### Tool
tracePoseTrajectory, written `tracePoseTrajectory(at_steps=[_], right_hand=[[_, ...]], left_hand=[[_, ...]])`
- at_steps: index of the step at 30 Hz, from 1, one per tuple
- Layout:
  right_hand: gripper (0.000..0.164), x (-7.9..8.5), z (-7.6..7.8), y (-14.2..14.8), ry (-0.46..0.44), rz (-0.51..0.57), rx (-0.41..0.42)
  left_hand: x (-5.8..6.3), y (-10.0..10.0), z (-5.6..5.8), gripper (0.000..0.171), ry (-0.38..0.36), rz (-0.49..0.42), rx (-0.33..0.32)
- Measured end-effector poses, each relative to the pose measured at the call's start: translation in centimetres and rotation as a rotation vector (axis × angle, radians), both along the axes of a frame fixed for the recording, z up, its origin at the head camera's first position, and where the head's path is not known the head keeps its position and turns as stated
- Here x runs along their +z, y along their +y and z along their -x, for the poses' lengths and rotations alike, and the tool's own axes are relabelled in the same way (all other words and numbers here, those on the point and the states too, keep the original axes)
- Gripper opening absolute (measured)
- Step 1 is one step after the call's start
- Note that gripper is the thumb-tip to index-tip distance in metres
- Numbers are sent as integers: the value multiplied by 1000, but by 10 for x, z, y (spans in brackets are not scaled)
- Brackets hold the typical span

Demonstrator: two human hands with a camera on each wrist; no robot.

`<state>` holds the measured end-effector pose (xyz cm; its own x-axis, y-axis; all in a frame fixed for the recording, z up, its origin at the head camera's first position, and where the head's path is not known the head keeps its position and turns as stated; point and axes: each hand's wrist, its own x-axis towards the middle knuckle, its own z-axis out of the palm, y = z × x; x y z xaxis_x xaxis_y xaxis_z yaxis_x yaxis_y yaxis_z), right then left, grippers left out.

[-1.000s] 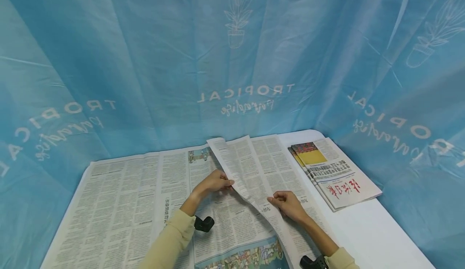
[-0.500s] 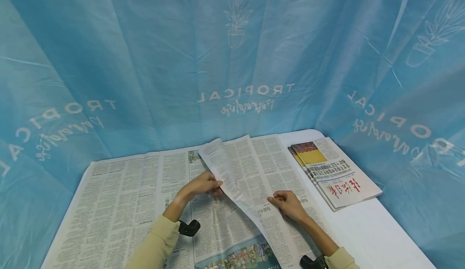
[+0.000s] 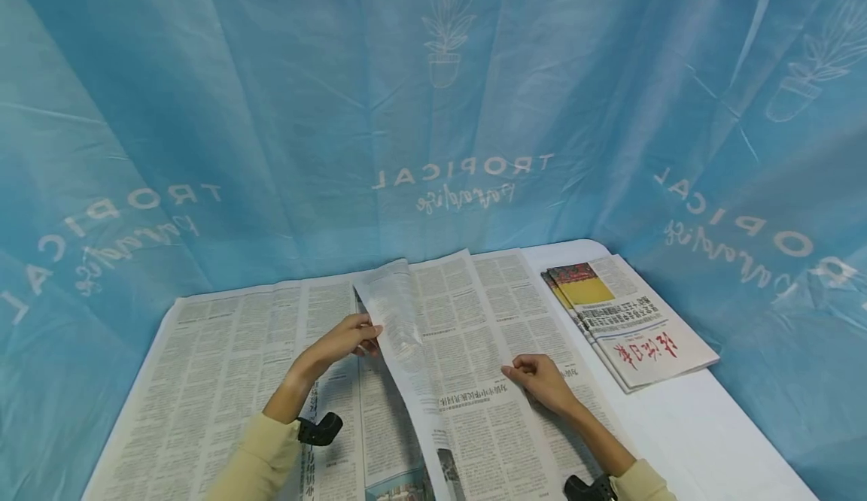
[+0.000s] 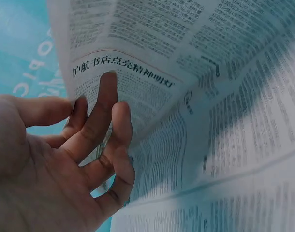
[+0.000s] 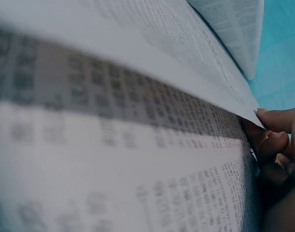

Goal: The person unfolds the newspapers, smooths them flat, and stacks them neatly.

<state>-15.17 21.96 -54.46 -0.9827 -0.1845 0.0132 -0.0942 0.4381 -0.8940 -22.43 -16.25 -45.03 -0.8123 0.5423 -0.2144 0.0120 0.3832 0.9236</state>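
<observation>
Swung farther left since the earlier frames, the lifted page (image 3: 401,339) follows the left hand; blue curtain (image 3: 440,125) surrounds the white counter (image 3: 711,429); newspaper sheets (image 3: 217,381) cover much of it, folded newspapers (image 3: 640,320) at right; both hands grasp paper, the left hand (image 3: 342,339) pinching the lifted page's edge, the right hand (image 3: 542,383) a page edge farther right.

Blue curtain (image 3: 291,147) hangs in soft vertical folds behind and on both sides of a white bench (image 3: 718,441) with a rounded far corner. Pale potted-plant drawings (image 3: 445,31) and mirrored "TROPICAL Paradise" lettering (image 3: 463,171) decorate the fabric; paler, brighter patches alternate with darker blue.
</observation>
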Motion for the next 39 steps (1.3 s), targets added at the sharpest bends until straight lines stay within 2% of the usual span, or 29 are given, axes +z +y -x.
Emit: tracePoseTrajectory(at_steps=[7,9,14,20,24,28,35,39], right_hand=[[30,4,1,0,-48,20,39],[31,8,2,1,-83,23,44],[47,18,10,0,-144,3,46],[26,24,26,-2,-116,-57,9],[25,26,29,-2,-121,-76,8],[25,28,30,0,-118,-69,41],[26,25,33,0,-76,-105,41],[31,23,33,0,-98,-118,18]], left_hand=[[0,-20,-15,18,-35,48,159],[0,-25,-18,25,-28,58,171],[0,-37,-23,41,20,57,192],[-5,-48,-31,44,23,53,235],[-7,-56,-38,51,20,50,257],[-11,-65,-44,57,12,48,301],[-23,-79,-53,54,48,141,389],[-28,-88,-62,52,86,199,434]])
